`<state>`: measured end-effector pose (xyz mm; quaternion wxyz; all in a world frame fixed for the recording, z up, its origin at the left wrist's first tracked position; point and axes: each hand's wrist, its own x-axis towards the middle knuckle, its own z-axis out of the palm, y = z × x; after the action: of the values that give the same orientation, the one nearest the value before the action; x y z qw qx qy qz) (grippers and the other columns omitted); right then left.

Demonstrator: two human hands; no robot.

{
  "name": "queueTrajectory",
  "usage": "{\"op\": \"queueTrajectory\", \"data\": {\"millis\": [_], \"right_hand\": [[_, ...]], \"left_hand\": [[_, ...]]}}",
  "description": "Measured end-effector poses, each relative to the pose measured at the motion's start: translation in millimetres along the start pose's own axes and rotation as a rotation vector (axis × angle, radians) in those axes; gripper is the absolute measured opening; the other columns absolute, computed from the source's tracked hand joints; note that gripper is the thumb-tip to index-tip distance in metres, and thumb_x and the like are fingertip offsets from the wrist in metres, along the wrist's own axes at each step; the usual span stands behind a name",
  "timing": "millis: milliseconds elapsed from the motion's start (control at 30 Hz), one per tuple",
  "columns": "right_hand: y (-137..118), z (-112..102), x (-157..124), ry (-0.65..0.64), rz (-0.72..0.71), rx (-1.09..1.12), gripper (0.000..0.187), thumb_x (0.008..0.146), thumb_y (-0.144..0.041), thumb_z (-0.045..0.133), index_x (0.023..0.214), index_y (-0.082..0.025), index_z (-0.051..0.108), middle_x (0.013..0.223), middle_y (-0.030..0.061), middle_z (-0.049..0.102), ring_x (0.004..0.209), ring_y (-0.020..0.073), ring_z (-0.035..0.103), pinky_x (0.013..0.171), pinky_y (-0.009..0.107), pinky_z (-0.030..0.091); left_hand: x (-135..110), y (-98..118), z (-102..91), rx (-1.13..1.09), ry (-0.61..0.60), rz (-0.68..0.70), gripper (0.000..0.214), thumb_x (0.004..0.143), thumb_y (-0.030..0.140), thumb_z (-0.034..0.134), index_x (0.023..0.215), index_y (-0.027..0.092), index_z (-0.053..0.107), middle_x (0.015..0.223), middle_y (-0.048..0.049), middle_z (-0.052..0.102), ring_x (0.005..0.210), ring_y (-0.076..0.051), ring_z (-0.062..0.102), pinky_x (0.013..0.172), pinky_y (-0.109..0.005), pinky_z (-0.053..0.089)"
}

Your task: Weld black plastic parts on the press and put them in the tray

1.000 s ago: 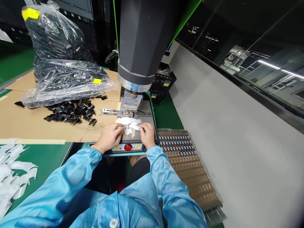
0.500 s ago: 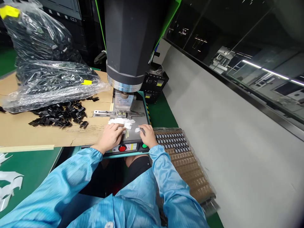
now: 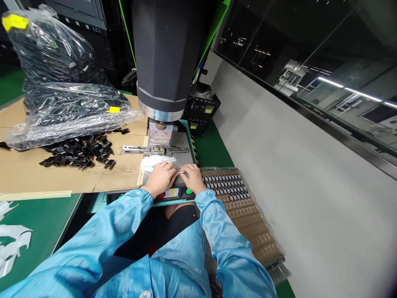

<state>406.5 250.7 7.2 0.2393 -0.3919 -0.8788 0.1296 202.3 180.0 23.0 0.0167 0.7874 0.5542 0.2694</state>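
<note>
My left hand (image 3: 161, 179) and my right hand (image 3: 194, 178) meet on the grey base plate (image 3: 182, 154) of a press, just in front of its control strip. The fingertips of both hands pinch together on a small thin pale piece (image 3: 182, 171) between them. A little heap of white pieces (image 3: 153, 161) lies on the plate just beyond my left hand. The big dark press head (image 3: 166, 58) hangs above a small metal fixture (image 3: 159, 147). A green button (image 3: 188, 191) shows by my right wrist.
Loose black clips (image 3: 79, 151) lie on cardboard (image 3: 27, 169) at left, with clear bags of black parts (image 3: 65, 103) behind. A brown tray of small parts (image 3: 238, 198) sits at right, wrapped in plastic. White cut-outs (image 3: 12, 244) lie on the green mat. A grey wall runs along the right.
My left hand has moved right off the white heap to meet my right hand, covering the red button. Both now pinch one small piece. The camera view shifted slightly.
</note>
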Motion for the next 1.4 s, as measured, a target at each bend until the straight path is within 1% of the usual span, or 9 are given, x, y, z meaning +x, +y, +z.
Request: {"op": "queueTrajectory", "data": {"millis": [133,233,300,433,667,800,1067,1233,1400], "right_hand": [[-4,-3,5,-0.052,-0.032,-0.039,0.006,0.099,-0.020,0.068,0.100,-0.023,0.074,0.112,0.0070,0.073,0.110,0.0262,0.059,0.099,0.039,0.047],[-10,-6,9,-0.087,-0.064,-0.079,0.022,0.098,-0.018,0.068,0.119,-0.022,0.073,0.119,0.0080,0.071,0.113,0.0267,0.057,0.099,0.039,0.045],[-15,-6,13,-0.115,-0.109,-0.128,0.029,0.100,-0.018,0.066,0.128,-0.023,0.071,0.122,0.0078,0.071,0.114,0.0266,0.057,0.099,0.039,0.044],[-25,-5,21,-0.192,-0.200,-0.277,0.023,0.106,-0.018,0.057,0.119,-0.022,0.075,0.116,0.0087,0.072,0.108,0.0266,0.056,0.097,0.041,0.042],[-28,-10,32,-0.306,-0.218,-0.426,0.035,0.103,-0.007,0.048,0.127,-0.015,0.072,0.113,0.0138,0.068,0.103,0.0273,0.058,0.094,0.039,0.050],[-25,-13,46,-0.153,-0.144,-0.346,0.047,0.104,-0.005,0.043,0.145,-0.015,0.063,0.125,0.0148,0.066,0.106,0.0254,0.064,0.094,0.036,0.054],[-44,20,96,0.121,-0.102,-0.199,0.037,0.113,-0.022,0.043,0.136,-0.021,0.072,0.131,0.0089,0.075,0.132,0.0243,0.063,0.116,0.036,0.048],[-62,39,110,0.006,-0.096,-0.227,0.040,0.115,-0.028,0.040,0.138,-0.024,0.072,0.140,0.0058,0.074,0.134,0.0235,0.061,0.119,0.036,0.047],[-68,40,105,-0.113,-0.122,-0.296,0.056,0.110,-0.032,0.050,0.163,-0.017,0.048,0.168,0.0095,0.051,0.156,0.0318,0.040,0.132,0.049,0.031]], "left_hand": [[-15,-23,-19.5,-0.186,0.158,-0.099,0.024,0.107,0.038,0.057,0.107,0.023,0.075,0.121,-0.0084,0.078,0.112,-0.027,0.068,0.102,-0.045,0.051],[-16,-54,-35.9,-0.189,0.234,-0.237,0.022,0.104,0.038,0.059,0.103,0.021,0.073,0.121,-0.0097,0.079,0.113,-0.028,0.070,0.103,-0.043,0.054],[-11,-73,-43.3,-0.128,0.224,-0.311,0.022,0.102,0.035,0.057,0.104,0.020,0.072,0.121,-0.0116,0.079,0.112,-0.029,0.071,0.102,-0.042,0.054],[5,-94,-49.0,0.055,0.067,-0.337,0.025,0.100,0.029,0.053,0.110,0.019,0.073,0.110,-0.0141,0.077,0.103,-0.030,0.072,0.090,-0.040,0.054],[21,-91,-48.4,0.296,-0.085,-0.264,0.034,0.106,0.026,0.043,0.107,0.020,0.076,0.111,-0.0149,0.072,0.100,-0.030,0.068,0.083,-0.041,0.048],[21,-89,-44.6,0.339,-0.095,-0.277,0.041,0.108,0.029,0.039,0.122,0.019,0.076,0.119,-0.0179,0.069,0.111,-0.035,0.063,0.085,-0.046,0.046],[17,-75,-40.5,0.328,-0.066,-0.268,0.050,0.109,0.034,0.037,0.150,0.017,0.059,0.139,-0.0195,0.064,0.125,-0.037,0.054,0.095,-0.050,0.041],[16,-74,-40.0,0.308,-0.065,-0.276,0.050,0.107,0.031,0.040,0.152,0.018,0.058,0.143,-0.0198,0.062,0.127,-0.038,0.053,0.095,-0.051,0.041],[18,-73,-39.2,0.318,-0.063,-0.284,0.051,0.108,0.033,0.040,0.151,0.015,0.058,0.143,-0.0203,0.062,0.126,-0.038,0.053,0.095,-0.053,0.041]]}}
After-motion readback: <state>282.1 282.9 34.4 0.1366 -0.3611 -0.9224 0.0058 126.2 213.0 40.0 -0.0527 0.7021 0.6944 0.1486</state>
